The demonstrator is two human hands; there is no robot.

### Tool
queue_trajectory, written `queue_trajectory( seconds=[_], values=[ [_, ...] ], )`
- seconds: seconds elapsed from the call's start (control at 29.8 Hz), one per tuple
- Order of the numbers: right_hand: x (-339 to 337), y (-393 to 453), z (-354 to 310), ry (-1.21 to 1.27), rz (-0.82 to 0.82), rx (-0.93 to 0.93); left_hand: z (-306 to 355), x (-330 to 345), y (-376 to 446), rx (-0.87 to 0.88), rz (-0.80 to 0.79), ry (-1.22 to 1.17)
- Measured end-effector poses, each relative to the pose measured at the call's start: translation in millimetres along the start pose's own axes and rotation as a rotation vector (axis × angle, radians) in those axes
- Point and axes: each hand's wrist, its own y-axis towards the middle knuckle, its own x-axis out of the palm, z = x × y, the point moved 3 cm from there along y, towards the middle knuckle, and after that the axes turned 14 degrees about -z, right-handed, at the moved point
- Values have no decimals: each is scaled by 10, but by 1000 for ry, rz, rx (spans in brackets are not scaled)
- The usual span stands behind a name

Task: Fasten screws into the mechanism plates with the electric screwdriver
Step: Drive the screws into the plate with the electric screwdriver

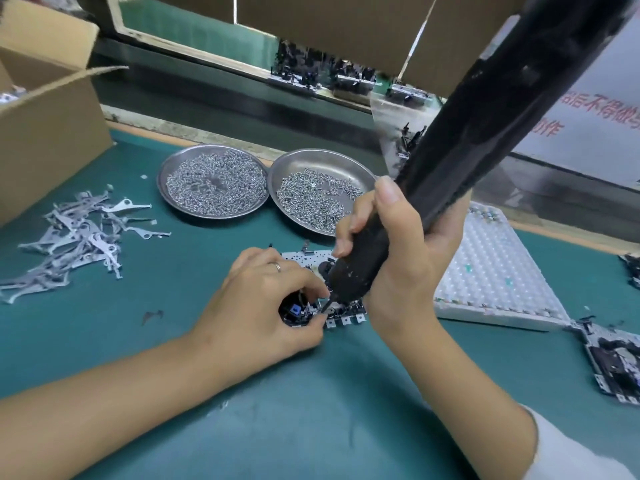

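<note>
While my left hand (266,299) is pinching the mechanism plate (313,289) steady on the desk (173,341), my right hand (391,251) is clenching the screwdriver (450,161), tip on a screw; another plate (613,358) is lying nearby.

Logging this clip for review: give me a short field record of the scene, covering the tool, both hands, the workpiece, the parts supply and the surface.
tool: black electric screwdriver, tip down on the workpiece
right hand: grips the screwdriver's lower barrel
left hand: fingers curled on the workpiece, ring on one finger
workpiece: silver metal mechanism plate with black parts
supply: two round steel dishes of screws; loose grey metal levers
surface: green mat
</note>
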Motion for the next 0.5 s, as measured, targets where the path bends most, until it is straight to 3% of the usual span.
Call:
queue_trajectory(
  seconds=[0.5],
  values=[
    [58,-6,27,-8,19,-4,9,-6,-6,39,15,-9]
  ],
)
